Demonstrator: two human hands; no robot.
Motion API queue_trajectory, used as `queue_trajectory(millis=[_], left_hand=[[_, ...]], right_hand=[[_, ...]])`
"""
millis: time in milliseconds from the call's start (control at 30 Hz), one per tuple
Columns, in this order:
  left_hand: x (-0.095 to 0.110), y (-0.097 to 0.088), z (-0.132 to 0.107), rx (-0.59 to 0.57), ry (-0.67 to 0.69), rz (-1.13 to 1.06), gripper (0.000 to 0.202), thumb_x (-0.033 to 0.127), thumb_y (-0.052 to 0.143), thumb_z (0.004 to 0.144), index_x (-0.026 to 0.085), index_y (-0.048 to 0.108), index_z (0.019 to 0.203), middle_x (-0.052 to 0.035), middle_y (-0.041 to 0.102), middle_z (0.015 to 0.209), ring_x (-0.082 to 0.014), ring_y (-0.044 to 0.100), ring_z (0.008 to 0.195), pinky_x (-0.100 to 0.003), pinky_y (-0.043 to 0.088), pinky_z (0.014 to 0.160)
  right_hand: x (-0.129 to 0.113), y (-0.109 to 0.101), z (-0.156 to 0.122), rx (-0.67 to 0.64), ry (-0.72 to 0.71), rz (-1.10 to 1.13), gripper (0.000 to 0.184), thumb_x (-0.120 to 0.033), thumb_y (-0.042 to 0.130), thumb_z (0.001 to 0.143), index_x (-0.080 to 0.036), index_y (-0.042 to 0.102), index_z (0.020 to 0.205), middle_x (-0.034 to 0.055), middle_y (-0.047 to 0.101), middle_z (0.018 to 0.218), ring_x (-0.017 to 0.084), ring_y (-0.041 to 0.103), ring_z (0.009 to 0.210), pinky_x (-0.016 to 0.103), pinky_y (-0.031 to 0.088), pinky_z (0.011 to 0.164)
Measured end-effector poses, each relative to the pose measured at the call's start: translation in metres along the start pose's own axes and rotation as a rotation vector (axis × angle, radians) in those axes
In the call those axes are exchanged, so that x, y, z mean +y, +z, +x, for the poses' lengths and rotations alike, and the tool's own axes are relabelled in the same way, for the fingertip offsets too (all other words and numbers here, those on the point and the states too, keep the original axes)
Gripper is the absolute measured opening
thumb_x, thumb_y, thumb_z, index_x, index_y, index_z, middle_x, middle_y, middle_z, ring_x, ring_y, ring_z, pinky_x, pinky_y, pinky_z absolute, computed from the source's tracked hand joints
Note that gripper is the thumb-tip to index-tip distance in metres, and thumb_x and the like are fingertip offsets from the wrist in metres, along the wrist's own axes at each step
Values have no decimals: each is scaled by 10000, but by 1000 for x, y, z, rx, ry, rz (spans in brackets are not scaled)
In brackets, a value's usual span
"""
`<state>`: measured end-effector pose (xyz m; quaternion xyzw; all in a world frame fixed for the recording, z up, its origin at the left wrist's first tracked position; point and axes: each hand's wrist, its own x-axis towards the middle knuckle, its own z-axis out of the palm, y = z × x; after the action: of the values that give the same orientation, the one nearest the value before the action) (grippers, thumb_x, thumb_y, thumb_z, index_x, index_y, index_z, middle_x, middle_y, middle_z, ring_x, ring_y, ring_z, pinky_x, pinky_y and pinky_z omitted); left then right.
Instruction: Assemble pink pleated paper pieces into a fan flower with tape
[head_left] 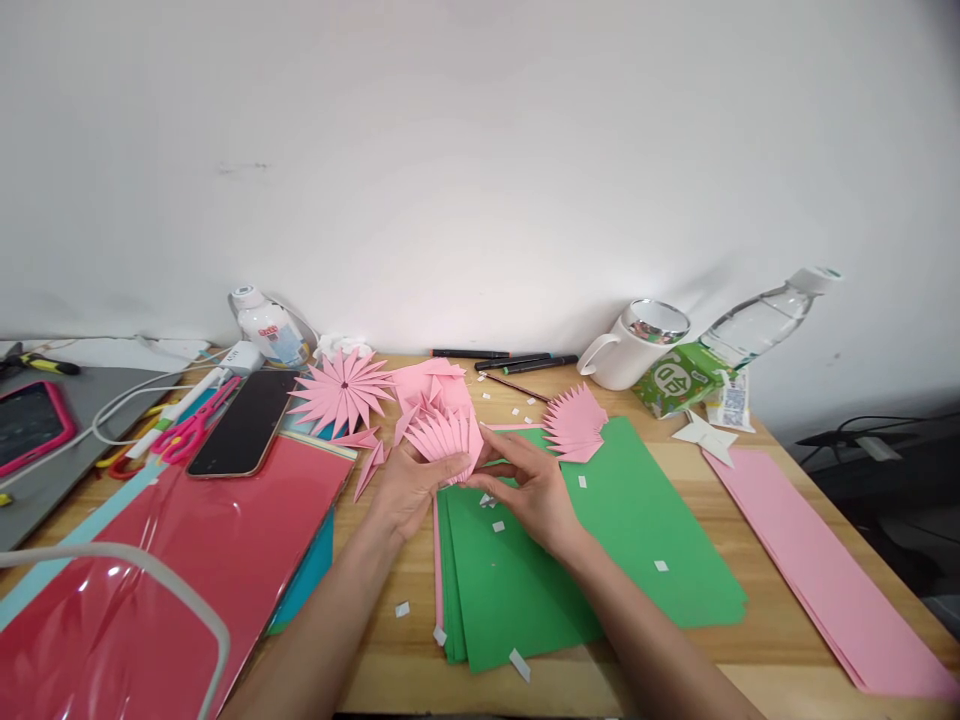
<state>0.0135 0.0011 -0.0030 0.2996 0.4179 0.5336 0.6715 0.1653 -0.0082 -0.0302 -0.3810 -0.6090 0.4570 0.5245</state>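
A pleated pink paper fan (444, 436) with pointed tips is held up between both hands. My left hand (414, 488) grips its lower left part, the thumb lying across the folds. On the right edge, my right hand (526, 482) pinches the paper between thumb and fingers. Just behind the held fan lie more folded pink paper pieces (435, 385). A finished-looking pink pointed rosette (343, 388) stands to the left, and another pink pleated fan (576, 424) rests to the right, on the edge of the green paper sheets (525, 590).
Small white paper bits (499, 526) are scattered about. Left are a phone (244, 425), pink scissors (196, 425), a red plastic-covered pack (187, 560) and a white bottle (270, 328). Right are a white mug (626, 350), a green box (675, 378), a water bottle (769, 318) and pink strips (817, 570).
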Motion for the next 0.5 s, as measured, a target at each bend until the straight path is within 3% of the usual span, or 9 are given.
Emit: queue_trajectory(millis=[133,267,367,500], left_hand=[[-1,-2,0,14,6,32,517,168,837,546,205,680,1037,-52,724,978,-208,665,842,-302,531,698],[-1,-1,1,-13,6,88,383,178,844,536,180,698,890,-36,707,803,-162,620,664,-268,492,576],[-2,-1,1,-20,4,124,374,191,848,522,153,692,859,-46,701,806,-170,620,681,-273,495,588],[-4,-2,1,-19,-16,161,344,208,849,516,142,678,807,-38,680,742,-166,606,658,-273,489,588]], right_hand=[[-2,-1,1,-37,25,46,555,-390,760,736,-309,605,1263,15,607,876,158,648,785,341,611,769],[-6,-3,4,6,28,17,356,-366,687,810,-304,681,1161,28,675,868,162,645,776,320,592,713],[-8,-3,5,72,69,4,241,-389,660,820,-286,751,1019,43,726,883,177,662,747,322,590,665],[-10,-2,5,117,160,70,245,-407,745,726,-266,778,923,39,746,865,190,674,718,325,604,626]])
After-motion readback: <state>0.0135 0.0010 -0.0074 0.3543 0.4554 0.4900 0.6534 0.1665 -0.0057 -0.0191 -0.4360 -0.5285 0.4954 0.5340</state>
